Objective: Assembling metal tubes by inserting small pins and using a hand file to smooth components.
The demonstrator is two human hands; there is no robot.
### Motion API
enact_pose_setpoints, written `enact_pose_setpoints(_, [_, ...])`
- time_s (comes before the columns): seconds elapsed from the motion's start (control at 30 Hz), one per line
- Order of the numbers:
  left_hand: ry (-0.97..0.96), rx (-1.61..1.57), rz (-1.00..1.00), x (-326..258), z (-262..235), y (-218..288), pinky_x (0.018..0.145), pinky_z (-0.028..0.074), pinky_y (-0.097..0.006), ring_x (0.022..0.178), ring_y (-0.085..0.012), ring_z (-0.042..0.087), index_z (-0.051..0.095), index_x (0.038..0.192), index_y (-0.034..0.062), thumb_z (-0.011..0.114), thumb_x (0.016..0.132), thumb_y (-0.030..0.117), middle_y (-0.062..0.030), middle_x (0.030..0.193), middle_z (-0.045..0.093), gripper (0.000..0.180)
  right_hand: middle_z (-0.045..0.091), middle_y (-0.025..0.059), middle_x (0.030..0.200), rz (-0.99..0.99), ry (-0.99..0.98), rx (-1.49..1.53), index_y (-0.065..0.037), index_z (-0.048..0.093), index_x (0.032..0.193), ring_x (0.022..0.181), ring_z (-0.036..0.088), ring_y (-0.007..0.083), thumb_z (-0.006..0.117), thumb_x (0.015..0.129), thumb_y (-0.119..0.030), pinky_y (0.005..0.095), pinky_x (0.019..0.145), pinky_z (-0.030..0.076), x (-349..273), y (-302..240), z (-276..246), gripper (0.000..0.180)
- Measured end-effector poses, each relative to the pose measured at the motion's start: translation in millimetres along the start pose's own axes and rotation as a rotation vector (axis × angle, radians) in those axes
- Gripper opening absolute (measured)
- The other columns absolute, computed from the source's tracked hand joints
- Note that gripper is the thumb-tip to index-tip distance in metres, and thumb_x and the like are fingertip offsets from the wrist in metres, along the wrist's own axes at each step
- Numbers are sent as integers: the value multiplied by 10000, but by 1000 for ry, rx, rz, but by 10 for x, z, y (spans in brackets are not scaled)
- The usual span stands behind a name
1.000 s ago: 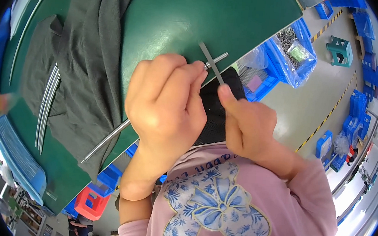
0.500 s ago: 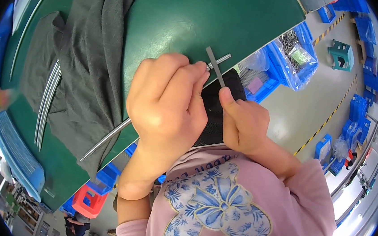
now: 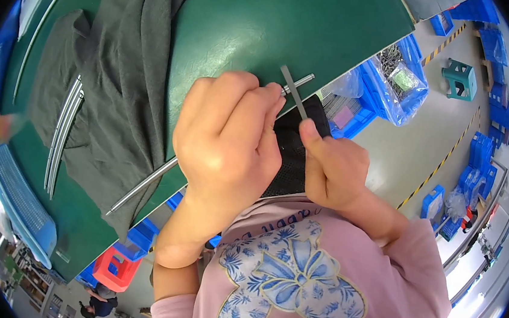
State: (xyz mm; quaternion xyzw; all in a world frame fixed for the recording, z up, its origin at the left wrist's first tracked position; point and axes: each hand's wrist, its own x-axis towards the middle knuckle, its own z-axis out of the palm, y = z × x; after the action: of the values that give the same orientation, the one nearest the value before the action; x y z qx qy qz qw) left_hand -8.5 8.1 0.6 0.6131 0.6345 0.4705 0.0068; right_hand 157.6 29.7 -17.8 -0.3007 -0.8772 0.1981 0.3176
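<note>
My left hand point(image 3: 226, 132) is closed around a thin silver metal rod point(image 3: 142, 185). The rod passes through the fist, slanting from the lower left, and its short stepped end sticks out past the fingers at the upper right. In my right hand point(image 3: 335, 169) is a flat, narrow grey file point(image 3: 295, 94), gripped with the thumb along it. The file lies across the rod close to that end and appears to touch it. My left fingertips are mostly hidden behind the hand.
Several similar rods point(image 3: 63, 136) lie on a dark grey cloth point(image 3: 127, 87) over the green table point(image 3: 241, 30). Farther left are another long rod point(image 3: 43, 31) and a blue basket point(image 3: 23, 205). Blue bins point(image 3: 394, 80) with metal parts stand beyond the right table edge, near a green stool point(image 3: 458, 80).
The whole view has shifted slightly. My right hand and the file have moved a little right and down; both grips are the same. A person in the background has shifted posture.
</note>
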Motion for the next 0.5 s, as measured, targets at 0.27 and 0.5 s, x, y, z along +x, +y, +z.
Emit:
enact_pose_setpoints(0.27, [22, 6, 14, 1, 23, -6, 529, 405, -342, 611, -252, 492, 645, 785, 15, 707, 618, -52, -77, 770, 559, 190, 562, 60, 601, 80, -148, 19, 19, 647, 1118, 417, 482, 182, 570, 724, 104, 292, 414, 355, 118, -25, -224, 410])
enact_pose_setpoints(0.5, [15, 5, 27, -24, 17, 9, 530, 405, -344, 611, -251, 492, 644, 781, 19, 709, 612, -45, -73, 765, 558, 192, 576, 67, 627, 38, -153, -11, 32, 639, 1118, 427, 488, 186, 580, 728, 102, 301, 416, 364, 54, -80, -278, 401])
